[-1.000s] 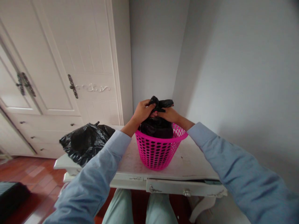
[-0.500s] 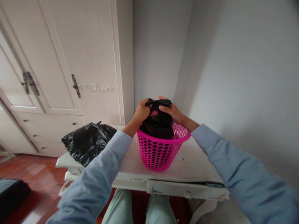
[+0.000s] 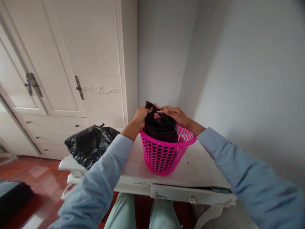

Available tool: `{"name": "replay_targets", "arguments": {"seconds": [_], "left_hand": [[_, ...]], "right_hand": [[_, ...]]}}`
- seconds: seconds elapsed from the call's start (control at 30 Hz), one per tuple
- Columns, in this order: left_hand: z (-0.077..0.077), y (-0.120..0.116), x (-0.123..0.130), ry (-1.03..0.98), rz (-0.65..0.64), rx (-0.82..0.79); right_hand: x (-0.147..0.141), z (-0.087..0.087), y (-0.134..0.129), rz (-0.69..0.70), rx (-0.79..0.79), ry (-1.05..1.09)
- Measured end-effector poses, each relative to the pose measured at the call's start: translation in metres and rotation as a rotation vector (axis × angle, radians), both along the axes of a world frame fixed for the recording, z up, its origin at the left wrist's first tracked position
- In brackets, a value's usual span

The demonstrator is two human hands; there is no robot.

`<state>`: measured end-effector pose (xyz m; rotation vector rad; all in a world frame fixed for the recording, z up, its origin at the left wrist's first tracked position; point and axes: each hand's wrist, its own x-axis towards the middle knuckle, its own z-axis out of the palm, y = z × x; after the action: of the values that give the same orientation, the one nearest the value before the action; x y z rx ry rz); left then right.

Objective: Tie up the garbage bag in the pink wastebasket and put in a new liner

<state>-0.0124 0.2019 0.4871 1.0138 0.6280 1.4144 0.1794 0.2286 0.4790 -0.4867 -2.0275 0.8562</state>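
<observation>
A bright pink perforated basket [image 3: 164,156] stands upright on the white table. Inside it sits a black plastic bag [image 3: 160,132], its gathered top rising above the rim. My left hand [image 3: 141,117] is closed on the bag's twisted neck, and a tuft of plastic sticks up past the thumb. My right hand [image 3: 177,116] is at the other side of the neck, fingers pinched on the plastic; some fingertips are hidden behind the bag. Small pink and red bits show between the hands, too small to make out.
Another black plastic bag [image 3: 91,143] lies crumpled on the table's left end. The white table [image 3: 200,171] has a front drawer [image 3: 190,197] slightly pulled out. A white wardrobe [image 3: 100,57] stands at the left, grey walls behind. A dark case-like object [image 3: 14,197] lies on the red floor.
The stretched loop of plastic between my hands has drawn in to a narrower twist by my left hand. My right hand has lowered slightly and its fingers have come inward.
</observation>
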Motion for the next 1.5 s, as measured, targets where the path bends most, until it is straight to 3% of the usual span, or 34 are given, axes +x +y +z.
{"name": "replay_targets", "arguments": {"seconds": [0.23,0.37,0.6,0.83,1.2,1.5], "left_hand": [[0.002,-0.006,0.002,0.089,-0.055,0.014],[0.0,-0.006,0.005,0.158,-0.107,0.041],[-0.006,-0.004,0.009,0.296,-0.197,0.127],[-0.008,0.001,0.009,0.301,-0.17,0.133],[-0.003,-0.004,0.009,0.18,-0.083,0.094],[-0.002,0.002,0.006,0.045,0.035,0.013]], "right_hand": [[-0.003,-0.004,0.004,-0.116,-0.091,0.071],[-0.002,-0.006,0.006,-0.084,-0.206,-0.05],[0.003,-0.005,0.008,-0.207,-0.019,-0.395],[0.003,-0.002,0.007,-0.24,-0.275,-0.238],[-0.001,0.003,-0.003,-0.205,-0.43,0.026],[-0.001,0.0,0.009,-0.279,-0.224,0.208]]}}
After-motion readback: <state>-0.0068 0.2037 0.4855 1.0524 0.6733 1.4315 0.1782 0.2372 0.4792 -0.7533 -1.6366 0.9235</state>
